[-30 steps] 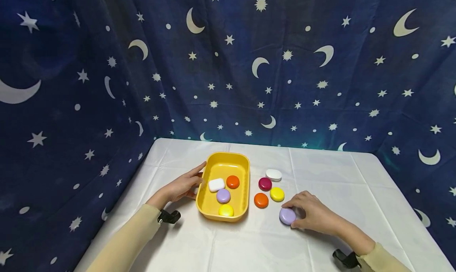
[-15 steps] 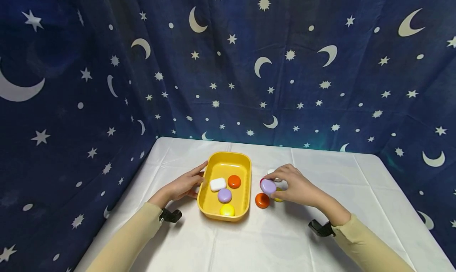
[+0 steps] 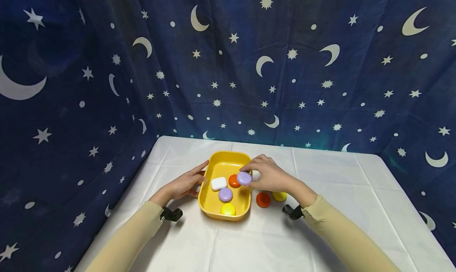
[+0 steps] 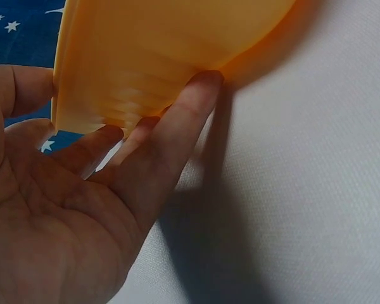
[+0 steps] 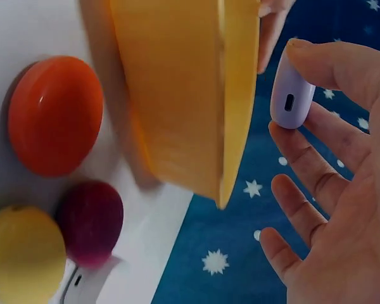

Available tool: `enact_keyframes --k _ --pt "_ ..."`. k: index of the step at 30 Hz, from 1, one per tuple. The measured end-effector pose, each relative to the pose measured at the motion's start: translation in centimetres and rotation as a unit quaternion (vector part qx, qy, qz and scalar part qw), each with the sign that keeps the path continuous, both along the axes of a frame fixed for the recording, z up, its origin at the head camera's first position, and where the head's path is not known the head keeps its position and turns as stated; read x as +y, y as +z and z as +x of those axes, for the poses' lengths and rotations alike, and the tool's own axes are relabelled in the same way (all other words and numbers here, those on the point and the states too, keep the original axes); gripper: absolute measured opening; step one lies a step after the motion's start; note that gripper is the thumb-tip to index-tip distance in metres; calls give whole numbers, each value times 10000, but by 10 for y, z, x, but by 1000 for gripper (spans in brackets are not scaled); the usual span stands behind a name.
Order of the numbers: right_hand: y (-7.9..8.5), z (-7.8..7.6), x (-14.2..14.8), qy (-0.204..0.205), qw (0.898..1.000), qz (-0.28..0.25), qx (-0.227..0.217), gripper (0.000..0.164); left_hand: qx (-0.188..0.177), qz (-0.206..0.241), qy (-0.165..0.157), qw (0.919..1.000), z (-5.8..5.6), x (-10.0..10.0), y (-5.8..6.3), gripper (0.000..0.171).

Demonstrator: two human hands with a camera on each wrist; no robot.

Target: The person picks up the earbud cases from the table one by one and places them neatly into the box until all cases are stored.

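You are pinching the lilac disc [image 3: 244, 178] between thumb and fingertips of your right hand [image 3: 271, 175], the other fingers standing loosely apart and holding nothing. With your left hand [image 3: 182, 187] you are not gripping; its fingers are spreading and only touching the outer left wall of the tray [image 3: 228, 166].

Some risks are showing here, in my judgement. The disc is looking smooth, and you are holding it only by the tips, so a weak or uneven pinch could be letting it slip. If it is slipping near the right rim, it could be bouncing to the bench [image 3: 185, 246]. If your left fingers are pushing too strongly, the tray could be sliding against the orange disc [image 3: 263, 200], which is lying just outside. A low right wrist could also be disturbing the yellow disc [image 3: 279, 196] or the maroon disc [image 5: 92, 223] (this one is hiding from the head view).

As for position, the lilac disc is hanging at the tray's right side, near the red disc [image 3: 233, 181] in the head view; its exact height I cannot tell. It is sitting at your right fingertips, while your left hand is staying across the tray, well apart.
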State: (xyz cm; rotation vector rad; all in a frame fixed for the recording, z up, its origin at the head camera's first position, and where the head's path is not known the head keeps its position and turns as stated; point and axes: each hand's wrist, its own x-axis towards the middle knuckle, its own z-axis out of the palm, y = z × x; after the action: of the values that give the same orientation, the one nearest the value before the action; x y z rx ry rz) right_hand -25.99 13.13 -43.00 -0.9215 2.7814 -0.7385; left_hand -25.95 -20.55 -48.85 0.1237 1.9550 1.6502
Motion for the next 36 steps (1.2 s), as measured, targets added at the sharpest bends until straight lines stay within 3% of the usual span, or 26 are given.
enact_keyframes --k 12,17,31,36 --pt "-14 -5 -28 387 9895 1221 663 39 -10 -27 41 10000 0 4 2 74" --pt "-15 -4 -30 365 9867 1441 662 40 10 -11 37 10000 0 4 1 77" --pt "-10 -3 -18 175 9912 1117 686 46 19 -13 -27 10000 -2 0 0 74" --pt "-6 0 -8 81 9958 750 513 47 -5 -27 23 10000 -1 0 -2 74"
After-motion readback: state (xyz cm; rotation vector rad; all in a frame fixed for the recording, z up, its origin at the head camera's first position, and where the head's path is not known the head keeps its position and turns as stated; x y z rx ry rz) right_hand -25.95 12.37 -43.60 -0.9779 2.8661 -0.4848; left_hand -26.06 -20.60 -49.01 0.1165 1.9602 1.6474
